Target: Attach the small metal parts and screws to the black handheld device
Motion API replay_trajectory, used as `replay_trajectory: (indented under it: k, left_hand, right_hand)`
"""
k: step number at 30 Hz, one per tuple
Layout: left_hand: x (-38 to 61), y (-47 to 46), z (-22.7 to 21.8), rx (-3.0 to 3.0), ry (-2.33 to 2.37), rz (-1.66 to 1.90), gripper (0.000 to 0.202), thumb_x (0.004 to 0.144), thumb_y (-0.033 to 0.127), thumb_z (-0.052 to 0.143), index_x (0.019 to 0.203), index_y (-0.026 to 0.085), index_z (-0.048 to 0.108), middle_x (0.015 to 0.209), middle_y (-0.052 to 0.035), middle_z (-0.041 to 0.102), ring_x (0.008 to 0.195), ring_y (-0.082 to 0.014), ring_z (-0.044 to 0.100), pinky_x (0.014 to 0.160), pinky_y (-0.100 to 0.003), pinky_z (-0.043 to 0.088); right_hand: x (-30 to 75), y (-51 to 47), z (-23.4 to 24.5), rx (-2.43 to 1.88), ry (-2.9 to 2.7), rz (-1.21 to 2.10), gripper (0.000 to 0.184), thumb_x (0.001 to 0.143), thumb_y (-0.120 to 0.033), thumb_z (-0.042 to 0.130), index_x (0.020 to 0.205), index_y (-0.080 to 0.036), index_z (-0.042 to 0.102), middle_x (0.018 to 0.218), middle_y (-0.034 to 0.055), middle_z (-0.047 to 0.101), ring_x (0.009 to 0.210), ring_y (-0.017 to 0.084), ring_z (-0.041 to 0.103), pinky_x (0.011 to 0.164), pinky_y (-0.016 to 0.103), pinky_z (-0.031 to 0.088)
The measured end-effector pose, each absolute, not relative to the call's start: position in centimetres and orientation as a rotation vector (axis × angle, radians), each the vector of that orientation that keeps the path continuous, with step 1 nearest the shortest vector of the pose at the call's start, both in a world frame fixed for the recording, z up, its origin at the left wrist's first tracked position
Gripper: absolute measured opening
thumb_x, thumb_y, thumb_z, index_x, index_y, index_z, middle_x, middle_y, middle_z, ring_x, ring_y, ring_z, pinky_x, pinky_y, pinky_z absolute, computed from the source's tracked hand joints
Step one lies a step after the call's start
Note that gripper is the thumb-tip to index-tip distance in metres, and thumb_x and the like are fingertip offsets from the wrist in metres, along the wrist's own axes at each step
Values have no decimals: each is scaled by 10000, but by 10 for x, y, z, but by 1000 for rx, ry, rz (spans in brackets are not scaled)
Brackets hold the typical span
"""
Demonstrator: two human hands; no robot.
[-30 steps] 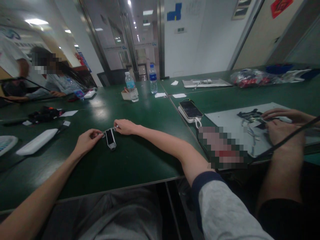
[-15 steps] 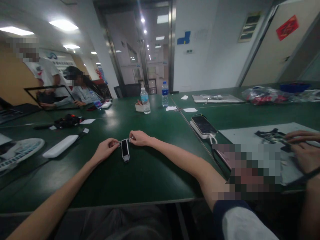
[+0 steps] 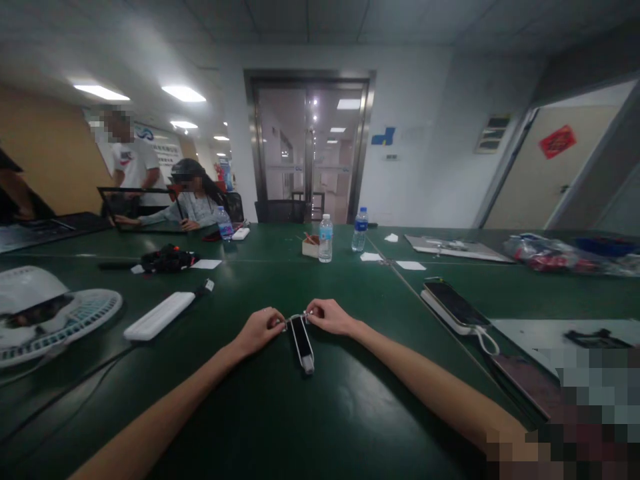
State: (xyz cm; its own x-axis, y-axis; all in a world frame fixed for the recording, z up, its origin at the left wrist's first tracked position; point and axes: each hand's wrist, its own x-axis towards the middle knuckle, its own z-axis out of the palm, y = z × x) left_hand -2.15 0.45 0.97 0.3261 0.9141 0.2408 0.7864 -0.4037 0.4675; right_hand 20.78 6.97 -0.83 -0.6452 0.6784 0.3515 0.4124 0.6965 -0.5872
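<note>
At the center of the frame, a person's left hand (image 3: 259, 331) and right hand (image 3: 329, 316) pinched the upper corners of a slim, dark-faced device (image 3: 301, 337) on a green table (image 3: 250, 420), fingertips closed on either side. Good handling seemed to call for light, even pressure, without twisting the device.

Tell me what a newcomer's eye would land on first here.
Probably the two bare hands, mid-picture, pinching the far end of a small black-and-white device on the green table. Then perhaps the red diamond-shaped decoration on the pale door at upper right.
</note>
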Motion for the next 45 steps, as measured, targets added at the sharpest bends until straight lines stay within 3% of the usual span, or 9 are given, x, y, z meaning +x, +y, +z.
replay_trajectory:
  k: [13, 18, 22, 26, 31, 41, 45]
  left_hand:
    - [-24, 5, 6, 2290, 1575, 691, 320, 820, 424, 441, 877, 166, 621, 788, -29, 569, 724, -174, 515, 644, -270, 386]
    - [-25, 5, 6, 2343, 1570, 700, 328, 822, 433, 435, 876, 167, 619, 790, -34, 570, 740, -179, 521, 650, -267, 387]
    - [-28, 8, 1, 2414, 1547, 769, 334, 816, 435, 456, 900, 158, 622, 753, -28, 556, 717, -174, 521, 641, -260, 378]
    - [-34, 6, -5, 2425, 1545, 849, 333, 818, 430, 475, 920, 153, 628, 757, -29, 561, 709, -169, 523, 633, -257, 381]
    - [-52, 4, -11, 2375, 1695, 941, 235, 805, 310, 513, 950, 156, 615, 763, -21, 569, 723, -156, 526, 670, -254, 397]
    - [-53, -10, -5, 2373, 1781, 632, 214, 834, 269, 468, 987, 196, 599, 860, -28, 588, 783, -162, 552, 685, -261, 428]
    - [-47, -25, 7, 2329, 1797, 550, 241, 859, 262, 430, 1025, 200, 593, 991, -45, 584, 863, -168, 561, 751, -279, 445]
  right_hand:
    - [202, 74, -17, -861, -2382, 514, 112, 793, -193, 521, 871, -152, 591, 598, -47, 504, 523, 65, 449, 515, 170, 349]
    - [202, 68, -10, -915, -2370, 499, 132, 796, -213, 530, 910, -158, 567, 650, -37, 531, 585, 83, 496, 580, 192, 397]
    - [193, 47, 8, -1145, -2241, 455, 375, 817, -352, 525, 1141, -171, 467, 897, 28, 565, 760, 130, 548, 699, 261, 446]
    - [165, 16, 21, -1323, -2406, 292, 529, 782, -463, 535, 1241, -231, 411, 1159, 103, 454, 941, 226, 547, 767, 368, 453]
    - [127, -1, 19, -1497, -2631, -45, 420, 781, -242, 532, 1197, -244, 477, 1228, 149, 413, 1041, 320, 520, 770, 426, 448]
    - [162, 65, 4, -1668, -2597, -286, 598, 782, -65, 478, 1327, -250, 316, 1230, 131, 451, 1042, 251, 531, 731, 307, 439]
    - [205, 110, -2, -1806, -2511, -340, 512, 788, -54, 460, 1269, -218, 402, 1221, 141, 450, 1040, 258, 526, 719, 300, 423]
